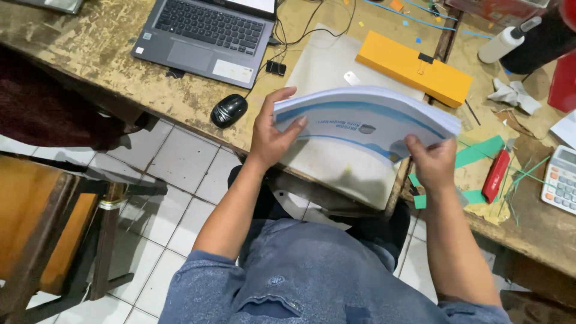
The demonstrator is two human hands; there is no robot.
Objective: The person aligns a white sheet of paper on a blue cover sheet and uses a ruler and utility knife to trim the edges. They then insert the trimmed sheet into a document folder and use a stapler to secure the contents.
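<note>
I hold a thick stack of white paper with a blue-and-white printed cover above the table edge. My left hand grips its left end, thumb on the cover and fingers curled over the far edge. My right hand pinches the near right corner. The stack is bowed slightly and hangs over a pale sheet of card lying on the worn wooden table.
A grey laptop and black mouse sit at the left. A yellow-orange box lies behind the stack. A red cutter, green paper strips, a calculator and a white bottle are at the right. A wooden chair stands on the tiled floor.
</note>
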